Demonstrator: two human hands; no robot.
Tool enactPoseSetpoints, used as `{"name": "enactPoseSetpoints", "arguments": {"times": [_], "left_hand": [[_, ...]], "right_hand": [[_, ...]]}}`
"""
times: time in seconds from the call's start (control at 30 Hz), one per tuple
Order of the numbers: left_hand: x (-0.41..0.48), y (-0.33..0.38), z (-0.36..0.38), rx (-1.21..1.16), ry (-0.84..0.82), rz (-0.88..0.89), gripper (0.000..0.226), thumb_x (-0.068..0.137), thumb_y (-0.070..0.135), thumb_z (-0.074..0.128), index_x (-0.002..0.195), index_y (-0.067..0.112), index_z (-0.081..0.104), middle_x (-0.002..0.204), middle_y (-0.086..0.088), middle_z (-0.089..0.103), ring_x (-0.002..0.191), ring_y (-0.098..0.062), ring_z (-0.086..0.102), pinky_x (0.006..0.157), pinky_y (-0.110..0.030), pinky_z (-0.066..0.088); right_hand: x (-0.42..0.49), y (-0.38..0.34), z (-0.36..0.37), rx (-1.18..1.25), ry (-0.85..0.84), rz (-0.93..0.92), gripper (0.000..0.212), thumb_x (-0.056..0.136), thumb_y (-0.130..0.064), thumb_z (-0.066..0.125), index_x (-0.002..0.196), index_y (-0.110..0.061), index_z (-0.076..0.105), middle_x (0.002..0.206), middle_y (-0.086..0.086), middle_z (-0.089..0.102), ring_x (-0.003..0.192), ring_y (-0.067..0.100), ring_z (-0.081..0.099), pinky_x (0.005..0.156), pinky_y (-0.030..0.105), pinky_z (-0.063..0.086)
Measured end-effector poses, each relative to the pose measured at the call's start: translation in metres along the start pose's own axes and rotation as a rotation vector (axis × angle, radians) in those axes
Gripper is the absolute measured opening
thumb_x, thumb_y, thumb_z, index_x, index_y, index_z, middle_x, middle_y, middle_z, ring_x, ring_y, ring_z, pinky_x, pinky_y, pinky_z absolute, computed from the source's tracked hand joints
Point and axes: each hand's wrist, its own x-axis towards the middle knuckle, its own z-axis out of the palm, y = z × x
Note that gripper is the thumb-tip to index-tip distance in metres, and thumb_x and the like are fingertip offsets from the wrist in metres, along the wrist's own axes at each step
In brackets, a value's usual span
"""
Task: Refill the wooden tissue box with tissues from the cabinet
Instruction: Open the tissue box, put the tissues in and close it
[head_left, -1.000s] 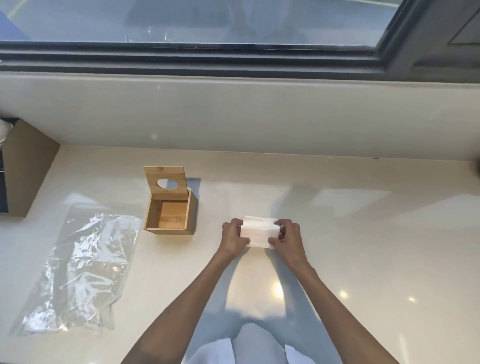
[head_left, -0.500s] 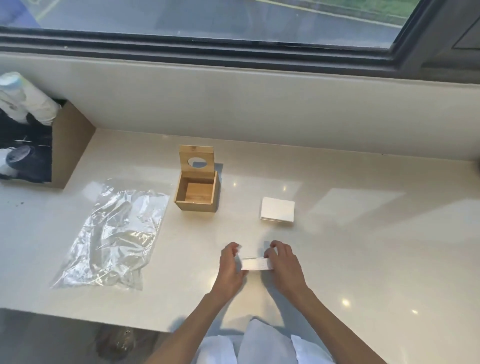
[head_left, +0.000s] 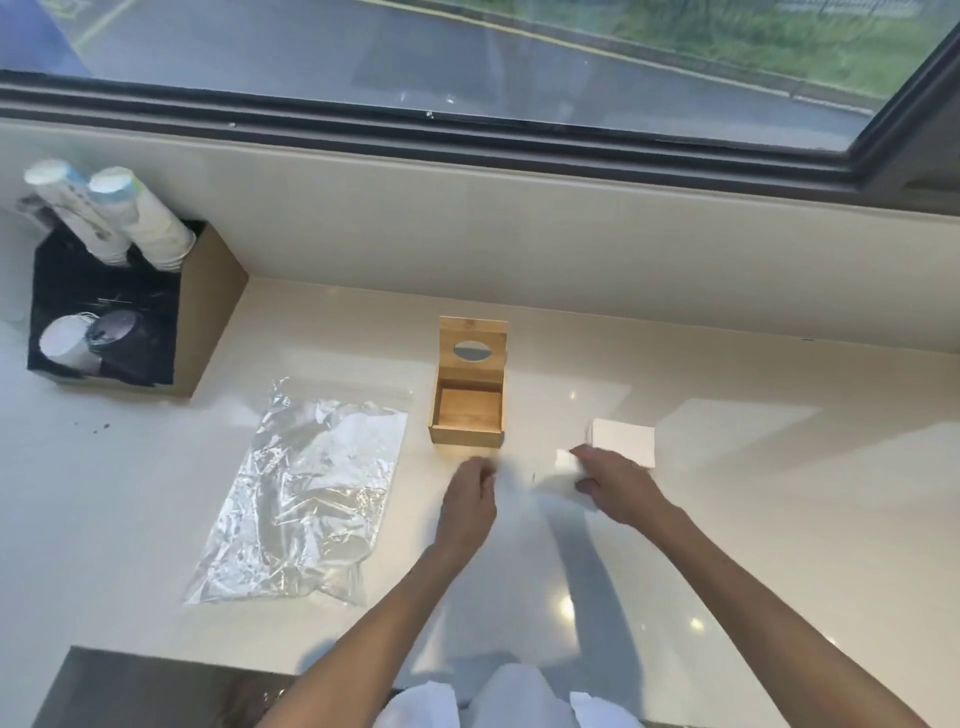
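The wooden tissue box (head_left: 467, 423) stands on the pale counter with its holed lid (head_left: 471, 348) tipped up at the back; its inside shows bare wood. A stack of white tissues (head_left: 626, 439) lies to its right. Just in front of the box, my left hand (head_left: 469, 496) and my right hand (head_left: 613, 480) hold a blurred bunch of white tissues (head_left: 540, 475) between them, a little above the counter. My right hand partly covers the front edge of the stack.
An empty clear plastic bag (head_left: 306, 493) lies flat left of the box. A cardboard organiser (head_left: 208, 312) with stacked paper cups (head_left: 130, 218) stands at the far left against the wall. A window ledge (head_left: 467, 171) runs along the back. The counter's front edge (head_left: 156, 657) is near me.
A second ago both hands pressed the whole stack. They then pulled a part of it toward me, leaving the rest on the counter, and now carry that part forward toward the box.
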Motion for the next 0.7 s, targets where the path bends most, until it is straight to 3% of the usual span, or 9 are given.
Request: {"name": "enactPoseSetpoints", "arguments": {"times": [0.07, 0.13, 0.27, 0.37, 0.43, 0.5, 0.57, 0.7], "left_hand": [[0.032, 0.002, -0.034, -0.005, 0.137, -0.031, 0.013, 0.098, 0.01, 0.042, 0.1, 0.011, 0.055, 0.096, -0.004, 0.058, 0.094, -0.024, 0.056, 0.081, -0.031, 0.042], [0.066, 0.0, -0.059, 0.005, 0.155, -0.103, 0.02, 0.098, 0.01, 0.041, 0.113, 0.005, 0.053, 0.11, -0.013, 0.056, 0.105, -0.031, 0.053, 0.089, -0.038, 0.043], [0.118, -0.008, -0.086, -0.069, -0.103, -0.341, 0.053, 0.095, 0.018, 0.047, 0.144, 0.005, 0.032, 0.145, -0.019, 0.04, 0.132, -0.034, 0.042, 0.107, -0.043, 0.039], [0.124, 0.001, -0.1, -0.169, -0.295, -0.331, 0.074, 0.082, 0.022, 0.048, 0.15, 0.011, 0.021, 0.147, -0.013, 0.038, 0.131, -0.028, 0.043, 0.098, -0.031, 0.043], [0.122, 0.005, -0.101, -0.269, -0.357, -0.26, 0.062, 0.084, 0.016, 0.053, 0.142, 0.015, 0.031, 0.134, -0.004, 0.047, 0.119, -0.019, 0.048, 0.082, -0.012, 0.043], [0.122, 0.008, -0.1, -0.358, -0.391, -0.199, 0.049, 0.095, -0.001, 0.044, 0.14, 0.017, 0.032, 0.131, 0.0, 0.047, 0.117, -0.012, 0.046, 0.073, 0.003, 0.039], [0.125, 0.001, -0.097, -0.376, -0.404, -0.205, 0.053, 0.098, -0.006, 0.029, 0.145, 0.018, 0.026, 0.137, 0.005, 0.045, 0.119, -0.004, 0.045, 0.075, 0.008, 0.034], [0.12, -0.01, -0.094, -0.382, -0.411, -0.186, 0.066, 0.094, -0.002, 0.028, 0.155, 0.018, 0.01, 0.155, 0.007, 0.027, 0.128, 0.012, 0.036, 0.089, 0.01, 0.025]], "right_hand": [[0.03, -0.032, -0.038, 0.125, 0.061, 0.03, 0.044, 0.089, -0.02, 0.063, 0.132, -0.023, 0.049, 0.125, 0.006, 0.063, 0.111, 0.031, 0.059, 0.086, 0.037, 0.048], [0.064, -0.069, -0.064, 0.166, 0.086, 0.017, 0.046, 0.091, -0.019, 0.062, 0.134, -0.022, 0.047, 0.127, 0.008, 0.062, 0.11, 0.032, 0.059, 0.087, 0.039, 0.049], [0.123, -0.13, -0.07, 0.092, 0.044, -0.08, 0.043, 0.094, -0.011, 0.057, 0.134, -0.016, 0.044, 0.128, 0.011, 0.059, 0.112, 0.031, 0.056, 0.081, 0.035, 0.044], [0.148, -0.153, -0.053, -0.125, -0.04, -0.117, 0.053, 0.091, -0.006, 0.054, 0.141, -0.015, 0.037, 0.129, 0.012, 0.057, 0.114, 0.032, 0.055, 0.075, 0.036, 0.043], [0.16, -0.156, -0.04, -0.207, -0.059, -0.125, 0.06, 0.088, -0.007, 0.056, 0.143, -0.019, 0.035, 0.127, 0.01, 0.058, 0.111, 0.032, 0.056, 0.069, 0.037, 0.042], [0.168, -0.151, -0.028, -0.223, -0.078, -0.117, 0.057, 0.087, -0.005, 0.056, 0.14, -0.016, 0.036, 0.128, 0.011, 0.057, 0.11, 0.033, 0.056, 0.068, 0.036, 0.039], [0.173, -0.146, -0.024, -0.244, -0.114, -0.102, 0.05, 0.088, -0.003, 0.054, 0.135, -0.013, 0.039, 0.126, 0.012, 0.057, 0.109, 0.033, 0.056, 0.069, 0.036, 0.037], [0.178, -0.147, -0.018, -0.3, -0.225, -0.087, 0.042, 0.089, -0.005, 0.051, 0.129, -0.013, 0.043, 0.122, 0.012, 0.059, 0.109, 0.033, 0.059, 0.072, 0.036, 0.04]]}}
